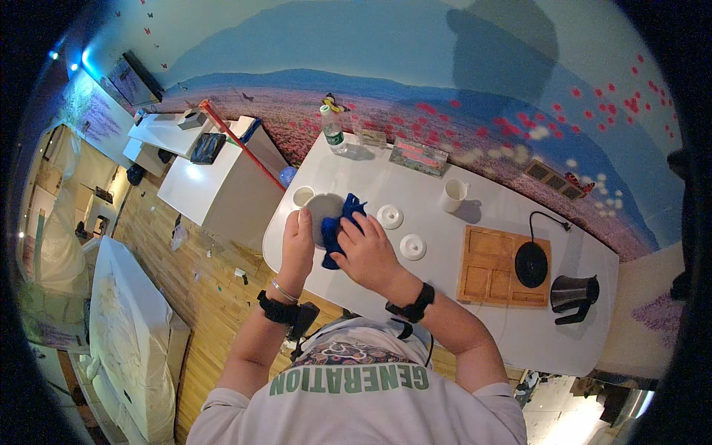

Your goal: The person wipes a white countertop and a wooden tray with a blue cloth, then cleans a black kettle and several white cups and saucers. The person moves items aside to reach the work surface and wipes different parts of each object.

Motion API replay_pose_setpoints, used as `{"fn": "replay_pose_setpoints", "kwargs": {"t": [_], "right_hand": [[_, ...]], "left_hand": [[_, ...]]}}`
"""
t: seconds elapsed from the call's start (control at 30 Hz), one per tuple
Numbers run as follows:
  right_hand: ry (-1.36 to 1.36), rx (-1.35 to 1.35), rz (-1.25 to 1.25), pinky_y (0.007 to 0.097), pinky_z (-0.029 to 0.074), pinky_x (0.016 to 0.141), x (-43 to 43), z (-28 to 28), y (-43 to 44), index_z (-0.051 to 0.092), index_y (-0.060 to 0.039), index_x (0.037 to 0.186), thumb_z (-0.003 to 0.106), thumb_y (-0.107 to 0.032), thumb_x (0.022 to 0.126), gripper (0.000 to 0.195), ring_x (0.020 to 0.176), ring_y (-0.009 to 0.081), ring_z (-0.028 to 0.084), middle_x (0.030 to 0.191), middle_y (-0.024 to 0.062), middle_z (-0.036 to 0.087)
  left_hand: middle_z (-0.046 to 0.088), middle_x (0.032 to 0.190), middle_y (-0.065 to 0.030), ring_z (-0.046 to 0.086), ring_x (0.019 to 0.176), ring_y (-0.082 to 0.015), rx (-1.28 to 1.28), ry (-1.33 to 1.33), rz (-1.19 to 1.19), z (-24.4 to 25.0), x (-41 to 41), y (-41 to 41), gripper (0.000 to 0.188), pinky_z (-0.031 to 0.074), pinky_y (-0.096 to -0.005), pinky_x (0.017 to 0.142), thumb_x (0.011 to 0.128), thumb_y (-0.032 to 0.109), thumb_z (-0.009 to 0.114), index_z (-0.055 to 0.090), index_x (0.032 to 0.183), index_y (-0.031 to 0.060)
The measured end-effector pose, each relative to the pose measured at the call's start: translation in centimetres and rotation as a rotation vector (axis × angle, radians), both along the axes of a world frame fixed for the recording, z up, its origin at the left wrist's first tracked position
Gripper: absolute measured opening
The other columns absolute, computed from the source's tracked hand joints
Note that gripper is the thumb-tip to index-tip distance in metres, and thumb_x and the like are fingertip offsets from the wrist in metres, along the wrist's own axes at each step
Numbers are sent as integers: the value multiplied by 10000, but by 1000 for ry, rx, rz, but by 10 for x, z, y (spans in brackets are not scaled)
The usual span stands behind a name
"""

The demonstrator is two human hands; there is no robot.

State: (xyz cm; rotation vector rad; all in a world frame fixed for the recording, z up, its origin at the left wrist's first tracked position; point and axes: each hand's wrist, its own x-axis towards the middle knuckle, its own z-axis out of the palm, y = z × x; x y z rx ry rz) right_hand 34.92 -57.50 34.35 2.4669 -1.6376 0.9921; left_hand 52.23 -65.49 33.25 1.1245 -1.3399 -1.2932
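My left hand [298, 242] grips the left rim of a round grey dish-like piece [318, 214], thumb on its face. In my right hand [367, 250] is a crumpled blue cloth [332, 236], pressed against the right side of that piece and hiding part of it. Both hands are raised over the left end of a white table [356, 286]. Just behind the round piece a white cup [303, 196] is partly visible. Two white knobbed lids [390, 216] lie to the right of my right hand, and a white mug [454, 194] stands farther back.
A wooden compartment tray [484, 267] carries a black kettle base [531, 264] with its cord; a dark kettle [574, 293] stands beside it. Along the wall are a plastic bottle [334, 135] and a printed card [419, 158]. A red pole [242, 146] leans by white cabinets [192, 181].
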Motion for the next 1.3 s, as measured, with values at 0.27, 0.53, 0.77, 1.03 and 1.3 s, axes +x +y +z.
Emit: {"fn": "replay_pose_setpoints", "kwargs": {"t": [0.27,0.53,0.77,1.03,1.3], "right_hand": [[-44,-28,22,526,248,1156,14,5,-5,707,-11,1012,700,-455,817,485,1234,331,393,1323,135,464],[11,73,-35,482,287,1181,-2,-11,2,643,40,1192,739,-420,832,592,1288,340,384,1345,160,481],[-165,-32,36,492,436,1068,16,-16,-6,637,69,1105,738,-170,790,408,1225,399,518,1326,241,542],[-684,208,94,462,506,912,-14,13,-10,598,43,1097,754,-121,800,373,1025,414,620,1094,224,630],[-1261,582,-89,275,527,727,-46,2,-9,712,7,1003,599,-311,1043,340,797,85,624,877,14,704]], "left_hand": [[614,1060,-43,567,980,-127,178,221,-111,10,-17,18,397,490,-295,891,1120,368,405,590,1193,24],[592,1020,-78,539,968,-146,-58,-188,-58,35,-8,13,351,460,-301,875,1112,341,450,547,1207,18],[575,1010,-31,520,935,-112,165,41,-151,18,-21,27,338,461,-280,821,1106,365,459,533,1180,43],[586,1009,-27,546,982,-95,295,111,-171,18,-14,18,380,459,-251,817,1088,445,461,525,1145,74],[640,1046,-55,639,906,-134,206,-104,-489,23,-16,16,347,564,-301,742,1020,267,640,519,1270,60]]}}
